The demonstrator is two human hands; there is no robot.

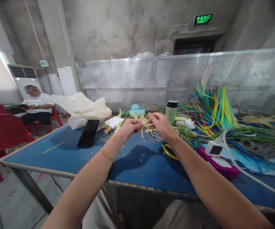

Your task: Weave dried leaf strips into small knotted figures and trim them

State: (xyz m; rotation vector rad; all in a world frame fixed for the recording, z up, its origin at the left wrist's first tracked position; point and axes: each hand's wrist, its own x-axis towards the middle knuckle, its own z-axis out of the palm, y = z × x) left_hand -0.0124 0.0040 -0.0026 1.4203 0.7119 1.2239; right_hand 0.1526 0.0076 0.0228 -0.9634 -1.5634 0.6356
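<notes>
Pale strips, pinched in the left hand above the blue table, with the right hand curled close beside, its grip impossible to tell. Just behind, a blue roll and green cup; partly hidden by the right forearm, a yellow handle. Farther out, black phone and plastic bag leftward, coloured strips and purple box rightward.

We look from the wearer's head, forward and down over a blue worktop, in one view. The left hand and right hand are near; a perforated screen stands farther off.
</notes>
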